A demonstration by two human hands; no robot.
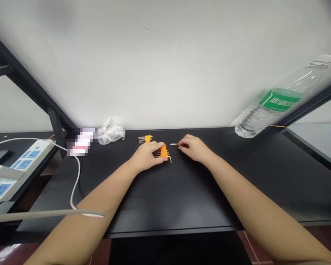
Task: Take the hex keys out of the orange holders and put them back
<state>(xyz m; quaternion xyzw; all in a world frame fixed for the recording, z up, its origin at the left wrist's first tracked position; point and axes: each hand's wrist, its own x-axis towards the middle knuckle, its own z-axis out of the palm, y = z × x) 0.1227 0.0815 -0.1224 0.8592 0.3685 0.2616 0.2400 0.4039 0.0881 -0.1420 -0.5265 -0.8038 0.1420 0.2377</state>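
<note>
Two hands: left hand [146, 156] grips an orange hex-key holder [164, 151], right hand [195, 148] pinches a thin metal rod [173, 144]

Both bare arms [99, 195] are extended forward from the bottom corners of the view, and the forearms are angled inward so that they converge toward the middle. The left hand [146, 156] and the right hand [195, 148] are held low, near each other but not touching. The left wrist [132, 165] is kept nearly straight, with the back of the hand turned upward. The left fingers [158, 149] are curled over and pointed toward the right hand. The right wrist [211, 158] is slightly bent, and the back of that hand is also turned upward. The right fingers [182, 141] are bunched together and pointed toward the left hand, with the tips pinched closed.
</note>
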